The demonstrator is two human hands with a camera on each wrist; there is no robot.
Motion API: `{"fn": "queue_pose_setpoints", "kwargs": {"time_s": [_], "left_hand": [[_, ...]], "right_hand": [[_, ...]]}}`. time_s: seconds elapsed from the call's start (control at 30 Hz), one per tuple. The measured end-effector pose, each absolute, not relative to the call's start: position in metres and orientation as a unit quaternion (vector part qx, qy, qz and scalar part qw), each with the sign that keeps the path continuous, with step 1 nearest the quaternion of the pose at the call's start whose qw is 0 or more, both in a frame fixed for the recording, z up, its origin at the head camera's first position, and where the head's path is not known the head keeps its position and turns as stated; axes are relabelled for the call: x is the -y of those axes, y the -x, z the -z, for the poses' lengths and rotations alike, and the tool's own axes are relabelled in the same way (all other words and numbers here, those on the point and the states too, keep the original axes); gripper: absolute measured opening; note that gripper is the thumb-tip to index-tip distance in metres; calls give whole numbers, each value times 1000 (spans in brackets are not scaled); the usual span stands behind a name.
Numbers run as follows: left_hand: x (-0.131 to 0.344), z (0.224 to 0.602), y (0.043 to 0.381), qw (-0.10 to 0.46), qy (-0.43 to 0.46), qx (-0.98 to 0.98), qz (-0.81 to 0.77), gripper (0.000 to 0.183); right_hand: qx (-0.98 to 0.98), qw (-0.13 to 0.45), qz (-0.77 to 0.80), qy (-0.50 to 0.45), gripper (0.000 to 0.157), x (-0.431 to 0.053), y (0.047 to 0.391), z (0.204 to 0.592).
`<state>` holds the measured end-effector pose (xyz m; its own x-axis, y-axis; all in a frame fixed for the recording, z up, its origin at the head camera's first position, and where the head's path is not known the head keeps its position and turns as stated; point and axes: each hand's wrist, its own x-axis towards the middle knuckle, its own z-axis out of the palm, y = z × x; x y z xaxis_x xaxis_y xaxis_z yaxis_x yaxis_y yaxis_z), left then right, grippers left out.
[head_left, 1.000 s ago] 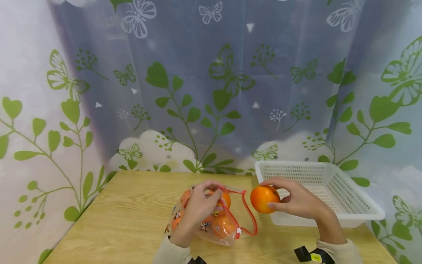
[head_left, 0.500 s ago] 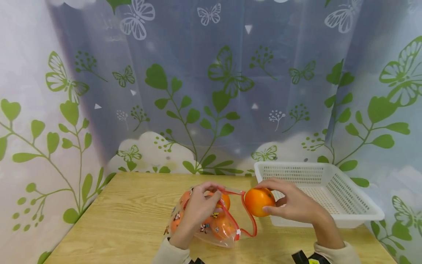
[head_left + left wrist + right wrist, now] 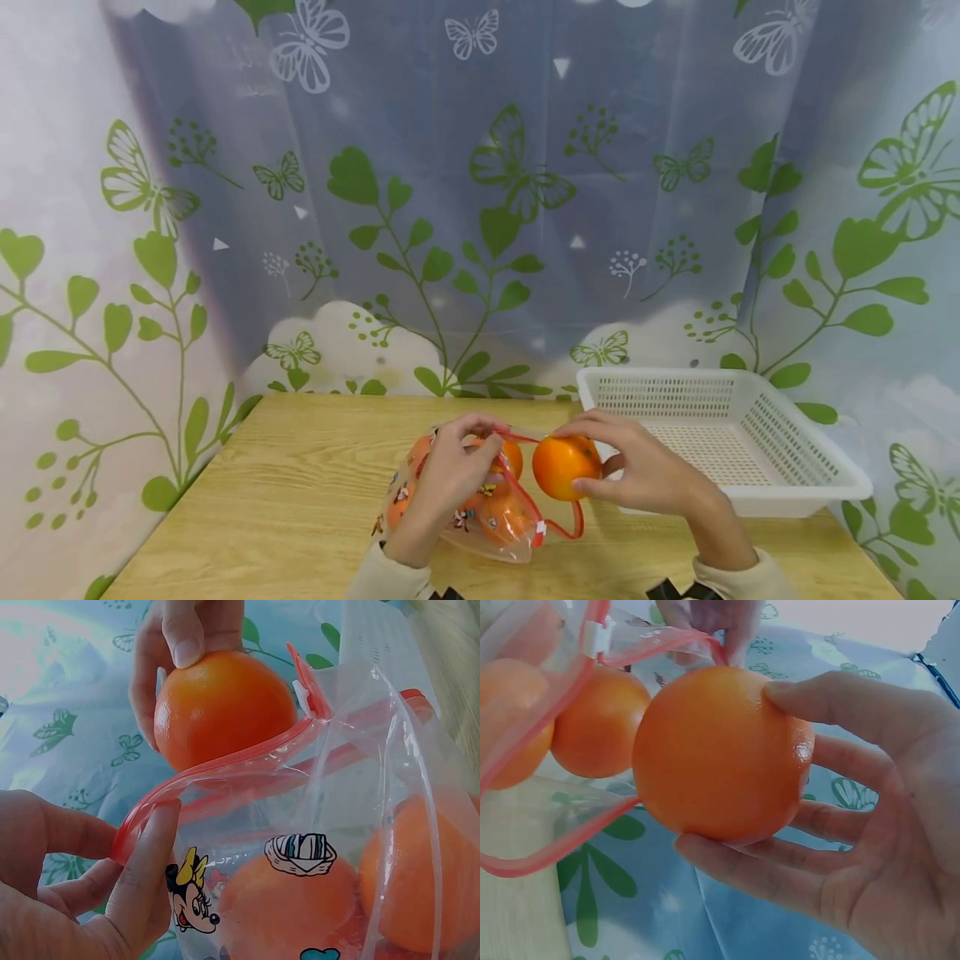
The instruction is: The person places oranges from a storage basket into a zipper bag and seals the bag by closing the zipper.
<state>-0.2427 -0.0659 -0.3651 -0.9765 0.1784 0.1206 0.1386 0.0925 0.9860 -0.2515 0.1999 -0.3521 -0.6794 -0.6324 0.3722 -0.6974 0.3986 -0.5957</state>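
Observation:
A clear zip bag (image 3: 498, 546) with a red zip edge and cartoon prints lies on the table, several oranges (image 3: 504, 515) inside it. My left hand (image 3: 453, 475) pinches the red edge of its mouth between thumb and fingers, as the left wrist view shows, and the mouth gapes toward the right. In my right hand (image 3: 648, 467) is another orange (image 3: 564, 468), gripped between thumb and fingertips right at the bag's mouth. The right wrist view shows this orange (image 3: 720, 754) in front of the red edge, with bagged oranges (image 3: 600, 724) beyond it.
Behind my right hand stands a white perforated plastic basket (image 3: 795, 492), with no fruit visible in it. The wooden table (image 3: 300, 467) runs back to a curtain (image 3: 420, 250) printed with leaves and butterflies.
My right hand has carried the orange leftward, from beside the basket to the bag's mouth, where it now overlaps the red edge. The left hand keeps its pinch on the bag.

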Motion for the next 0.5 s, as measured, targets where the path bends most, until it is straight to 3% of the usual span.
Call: {"fn": "queue_pose_setpoints", "kwargs": {"time_s": [0.5], "left_hand": [[66, 365, 242, -1, -100, -731, -675, 21]], "right_hand": [[821, 60, -391, -412, 55, -173, 256, 365]]}}
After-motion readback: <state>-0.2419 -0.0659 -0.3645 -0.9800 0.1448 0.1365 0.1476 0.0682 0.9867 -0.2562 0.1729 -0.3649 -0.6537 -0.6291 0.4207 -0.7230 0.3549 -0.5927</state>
